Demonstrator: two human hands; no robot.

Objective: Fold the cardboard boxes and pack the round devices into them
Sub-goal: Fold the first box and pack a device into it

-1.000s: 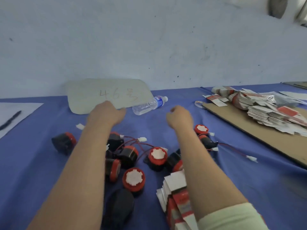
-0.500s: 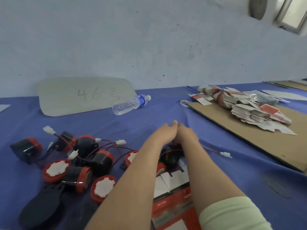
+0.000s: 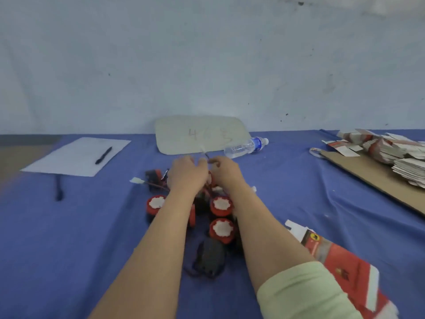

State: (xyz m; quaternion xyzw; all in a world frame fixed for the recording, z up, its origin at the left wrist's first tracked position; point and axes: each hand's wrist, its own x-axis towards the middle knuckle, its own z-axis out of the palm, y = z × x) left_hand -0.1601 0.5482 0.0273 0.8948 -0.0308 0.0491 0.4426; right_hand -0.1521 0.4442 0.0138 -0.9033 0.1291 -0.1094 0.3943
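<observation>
Both hands meet at the 12 o'clock edge of the cluster of round black-and-red devices [image 3: 220,204], each with a white scalloped cap, which lies mid-way across the blue-clothed desk [image 3: 69,238]. The right hand [image 3: 224,171] has its grip narrowed to a pinch on a thin dark wire lead [image 3: 205,153] that stands up between the two hands. The left hand [image 3: 187,173] curls over the devices just beside it, but its fingers are hidden behind its own back, so I cannot tell what its grip holds.

This looks like the picking step: freeing one device from tangled leads before any box is shaped. The flat red-and-white cardboard boxes [image 3: 340,256] lie unfolded at 4 o'clock from the cluster, under the right forearm. A larger pile of flat white-and-red cartons [image 3: 402,157] sits on a brown cardboard sheet [image 3: 368,176] at 2 o'clock.

The next move likely calls for lifting one device clear without dragging its neighbours by their wires, then reaching to 4 o'clock for a box blank.
</observation>
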